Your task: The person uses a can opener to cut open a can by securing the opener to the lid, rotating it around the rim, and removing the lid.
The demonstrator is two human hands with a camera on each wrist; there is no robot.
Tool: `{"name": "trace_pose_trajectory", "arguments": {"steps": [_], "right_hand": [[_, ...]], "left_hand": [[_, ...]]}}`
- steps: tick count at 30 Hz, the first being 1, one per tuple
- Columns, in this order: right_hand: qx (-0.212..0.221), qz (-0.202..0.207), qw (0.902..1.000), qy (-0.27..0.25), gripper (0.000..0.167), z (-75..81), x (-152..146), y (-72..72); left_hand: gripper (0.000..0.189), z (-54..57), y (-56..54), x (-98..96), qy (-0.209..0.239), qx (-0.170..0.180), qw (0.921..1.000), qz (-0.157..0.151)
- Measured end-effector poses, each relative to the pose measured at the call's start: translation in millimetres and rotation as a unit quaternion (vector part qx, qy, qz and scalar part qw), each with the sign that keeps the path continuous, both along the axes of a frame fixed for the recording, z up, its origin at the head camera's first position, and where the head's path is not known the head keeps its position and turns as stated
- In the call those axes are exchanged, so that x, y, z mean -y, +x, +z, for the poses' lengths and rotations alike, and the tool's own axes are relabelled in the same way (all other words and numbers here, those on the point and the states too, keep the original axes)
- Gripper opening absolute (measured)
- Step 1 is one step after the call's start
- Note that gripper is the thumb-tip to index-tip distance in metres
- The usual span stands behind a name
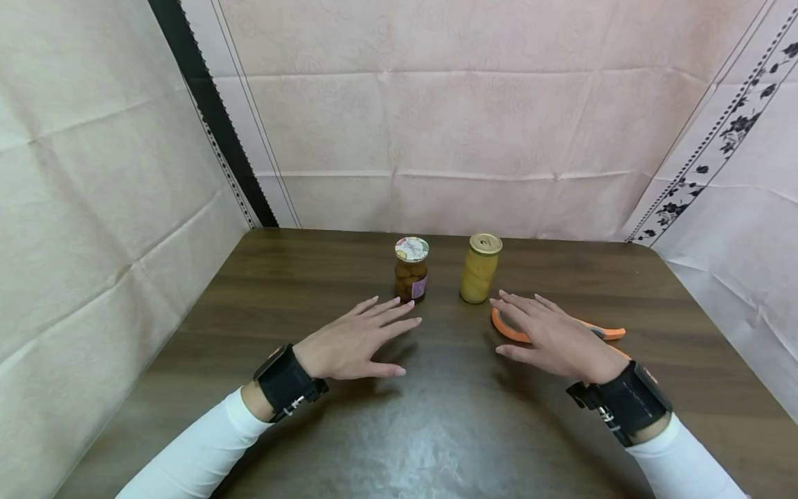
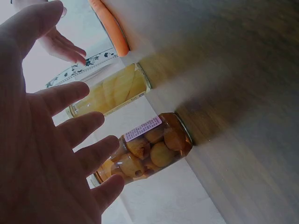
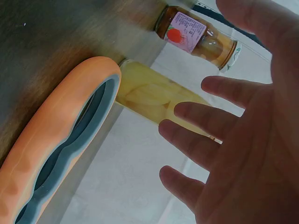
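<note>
My left hand (image 1: 355, 339) is held over the table with its fingers straight and spread, holding nothing. Just beyond its fingertips stands a jar of round brown pieces (image 1: 406, 277) with a patterned white lid and a purple label. To the right is a taller jar of pale yellow pieces (image 1: 479, 276) with a gold lid, upright. My right hand (image 1: 551, 339), fingers extended and apart, hovers above an orange tool with a wavy grey inner lining (image 3: 60, 109), perhaps a jar opener. In the head view that hand hides the tool's middle.
The dark wooden table (image 1: 436, 430) runs back to a pale cloth (image 1: 474, 132) hanging behind it. More cloth hangs at the left and right sides. Both jars stand toward the table's far edge.
</note>
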State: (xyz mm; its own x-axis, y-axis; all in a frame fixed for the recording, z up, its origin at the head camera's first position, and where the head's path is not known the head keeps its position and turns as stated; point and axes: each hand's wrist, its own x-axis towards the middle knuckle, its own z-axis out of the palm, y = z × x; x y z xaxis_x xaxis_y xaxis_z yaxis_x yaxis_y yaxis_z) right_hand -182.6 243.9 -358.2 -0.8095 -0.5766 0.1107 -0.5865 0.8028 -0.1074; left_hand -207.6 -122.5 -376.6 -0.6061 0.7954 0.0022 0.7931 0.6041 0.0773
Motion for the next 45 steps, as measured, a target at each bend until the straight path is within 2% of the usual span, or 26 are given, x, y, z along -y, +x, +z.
{"name": "trace_pose_trajectory", "arguments": {"steps": [9, 24, 40, 45], "right_hand": [[0.022, -0.023, 0.9995, 0.0, 0.072, -0.2, -7.5, -5.3], [0.034, -0.039, 0.9986, -0.007, 0.066, -7.1, -18.6, -17.1], [0.04, -0.058, 0.9975, 0.005, 0.068, -9.9, -30.8, -23.1], [0.059, -0.068, 0.9959, 0.004, 0.069, -11.3, -34.3, -25.6]], "left_hand": [[0.081, 0.3, 0.3, 0.3, -0.002, 0.004, 1.0, 0.003], [0.08, 0.2, 0.0, 1.7, -0.005, 0.012, 0.9999, 0.009], [0.081, 1.0, -1.7, 2.5, -0.004, 0.014, 0.9998, 0.012], [0.081, 1.1, -1.5, 2.4, -0.003, 0.016, 0.9998, 0.012]]}}
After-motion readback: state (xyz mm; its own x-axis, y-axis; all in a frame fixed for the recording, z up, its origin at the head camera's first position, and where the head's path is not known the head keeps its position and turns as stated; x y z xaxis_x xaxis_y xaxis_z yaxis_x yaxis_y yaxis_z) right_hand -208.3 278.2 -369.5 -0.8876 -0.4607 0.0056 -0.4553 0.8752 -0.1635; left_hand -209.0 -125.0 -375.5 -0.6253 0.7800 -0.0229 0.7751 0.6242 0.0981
